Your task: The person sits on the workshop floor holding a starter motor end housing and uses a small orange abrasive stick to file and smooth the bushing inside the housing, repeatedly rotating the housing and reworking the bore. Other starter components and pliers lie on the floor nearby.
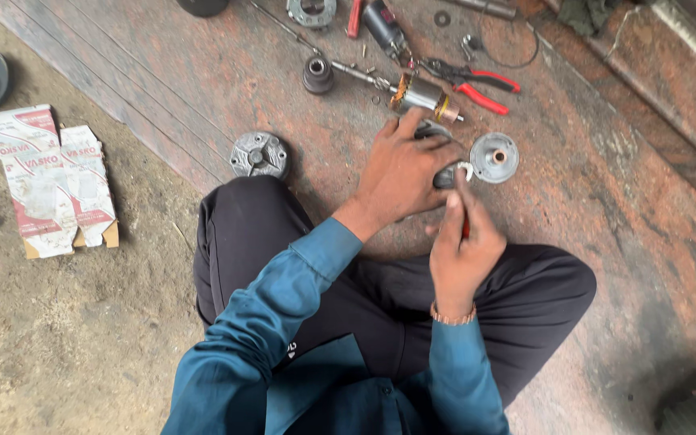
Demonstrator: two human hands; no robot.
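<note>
Dark metal part [443, 176], small and rounded, sits under your left hand [403, 169] on the reddish stone floor [606, 185], just in front of your crossed legs, and you press it down with your fingers curled over it so that it cannot slide while you work on it. Your right hand [461, 246] is closed around a thin tool with a red handle [466, 228], of which only a sliver shows between your fingers; its tip meets the part at a small pale piece [466, 167], though what that piece is you cannot tell from here. You hold both hands close together and low, which keeps the tool steady and lets your head look straight down on the spot. Just beside the part, to its right, lies a round grey cover [494, 157] with a copper-coloured bush at its middle, set face up within easy reach. Behind your left hand lies the motor rotor [422, 95] with its copper windings, on its side, and beyond it the red-handled pliers [477, 87] rest with their handles spread. A second round casting [259, 155] lies apart by your left knee, and a small dark cylinder [317, 74] stands further back. Off the stone, on the dusty ground, lies a flattened cardboard box [51, 181], white and red, well apart from the parts.
</note>
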